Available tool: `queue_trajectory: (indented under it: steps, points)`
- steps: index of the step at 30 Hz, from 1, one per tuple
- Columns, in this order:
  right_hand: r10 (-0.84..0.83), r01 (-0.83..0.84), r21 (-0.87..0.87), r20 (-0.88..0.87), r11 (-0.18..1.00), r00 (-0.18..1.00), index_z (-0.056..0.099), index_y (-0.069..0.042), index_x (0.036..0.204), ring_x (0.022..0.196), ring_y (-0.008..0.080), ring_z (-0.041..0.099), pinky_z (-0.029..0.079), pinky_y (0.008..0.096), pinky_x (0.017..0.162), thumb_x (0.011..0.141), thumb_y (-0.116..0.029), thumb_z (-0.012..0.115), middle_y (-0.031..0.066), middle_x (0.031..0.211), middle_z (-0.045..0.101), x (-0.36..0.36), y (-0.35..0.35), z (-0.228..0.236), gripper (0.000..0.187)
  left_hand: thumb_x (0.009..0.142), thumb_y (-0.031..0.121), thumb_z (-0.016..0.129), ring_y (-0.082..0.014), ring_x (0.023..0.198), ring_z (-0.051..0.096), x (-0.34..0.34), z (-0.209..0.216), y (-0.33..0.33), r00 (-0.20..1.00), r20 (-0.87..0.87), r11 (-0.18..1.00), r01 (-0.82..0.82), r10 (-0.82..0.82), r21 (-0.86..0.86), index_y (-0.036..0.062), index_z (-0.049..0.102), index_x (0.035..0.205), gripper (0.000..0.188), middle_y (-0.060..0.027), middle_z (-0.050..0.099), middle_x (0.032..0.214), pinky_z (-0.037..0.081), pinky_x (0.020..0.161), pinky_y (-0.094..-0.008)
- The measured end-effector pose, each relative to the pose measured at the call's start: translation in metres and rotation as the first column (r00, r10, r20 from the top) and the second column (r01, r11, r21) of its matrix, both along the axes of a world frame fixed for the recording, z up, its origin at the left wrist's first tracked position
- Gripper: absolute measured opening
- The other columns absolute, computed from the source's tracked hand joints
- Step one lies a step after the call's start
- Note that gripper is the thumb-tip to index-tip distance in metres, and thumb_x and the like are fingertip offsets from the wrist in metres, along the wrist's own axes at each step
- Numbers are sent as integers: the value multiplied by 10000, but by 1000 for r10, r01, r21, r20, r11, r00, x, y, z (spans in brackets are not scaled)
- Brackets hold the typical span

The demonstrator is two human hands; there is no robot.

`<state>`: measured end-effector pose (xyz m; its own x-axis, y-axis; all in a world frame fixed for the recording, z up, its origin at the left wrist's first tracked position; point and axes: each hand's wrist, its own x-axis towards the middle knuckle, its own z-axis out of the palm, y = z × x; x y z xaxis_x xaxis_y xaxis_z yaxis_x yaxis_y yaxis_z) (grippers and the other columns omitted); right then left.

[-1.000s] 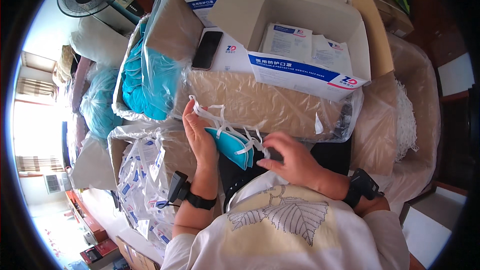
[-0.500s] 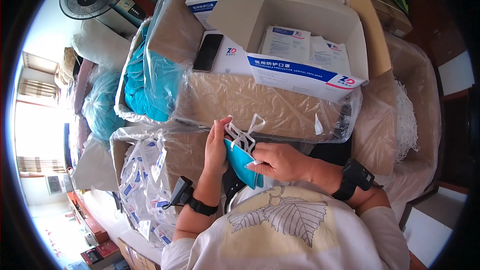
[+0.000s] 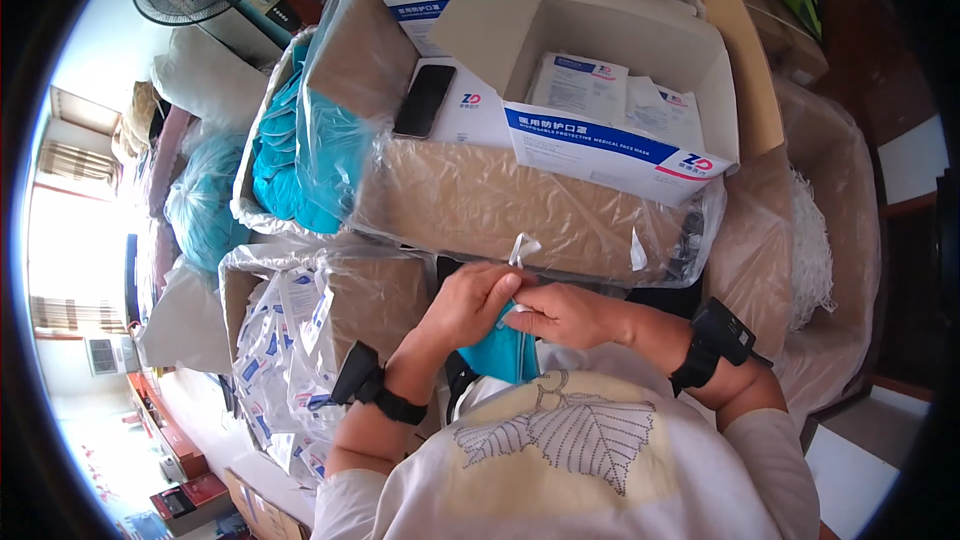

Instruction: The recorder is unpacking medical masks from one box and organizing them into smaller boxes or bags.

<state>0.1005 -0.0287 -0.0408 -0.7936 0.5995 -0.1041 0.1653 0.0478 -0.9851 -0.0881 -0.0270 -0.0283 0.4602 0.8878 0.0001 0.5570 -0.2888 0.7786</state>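
Observation:
A teal face mask (image 3: pixel 503 354), folded flat and perhaps more than one layer thick, hangs in front of my chest. My left hand (image 3: pixel 470 302) is closed over its upper left part, fingers bunched at the top. From the other side my right hand (image 3: pixel 566 313) pinches the mask's upper edge, thumb lying across it. The two hands meet at the top and hide most of the straps. One white elastic strap (image 3: pixel 521 247) loops out above the fingers.
Ahead stands an open white carton (image 3: pixel 620 145) with packets (image 3: pixel 580 87) inside. A phone (image 3: pixel 425 101) lies left of it. Teal masks (image 3: pixel 280 155) fill a lined box at left; below is a box of white-blue packets (image 3: pixel 285 360). White straps (image 3: pixel 812 250) are heaped at right.
My left hand has moved right and closed over the mask's top, against my right hand. The straps, spread out before, are now mostly covered by my fingers.

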Motion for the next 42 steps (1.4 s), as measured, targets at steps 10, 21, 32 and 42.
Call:
queue_trajectory:
  steps: [10,21,32,42]
  points:
    - [-227,12,454,423,891,878,519,-69,815,661,344,596,444,460,570,881,-275,441,145,687,605,-3,-6,-5,230,876,365,463,-375,673,569,12,-25,-2,914,-309,960,-279,262,-12,60,624,745,368,-184,584,681,448,577,-424]
    - [138,-207,182,334,961,932,535,-80,801,713,344,574,440,410,598,846,-210,453,178,776,581,27,-53,12,160,906,382,332,-313,671,621,-148,-59,34,514,-397,578,-814,760,54,41,628,811,462,-207,616,723,471,605,-438]
    - [-353,306,319,99,897,930,454,-36,883,707,301,602,445,370,554,816,-321,596,172,749,585,-16,29,54,325,948,379,322,-193,891,463,-40,-10,10,-103,812,788,339,574,-514,143,401,649,389,-64,499,863,367,809,-346]
    - [-212,126,540,100,833,972,489,-55,1011,858,319,569,449,410,698,801,-290,594,134,941,579,-36,28,29,332,939,428,258,-282,1290,245,7,5,-5,0,783,744,311,622,-591,126,398,676,424,-170,293,1382,227,1048,-462]
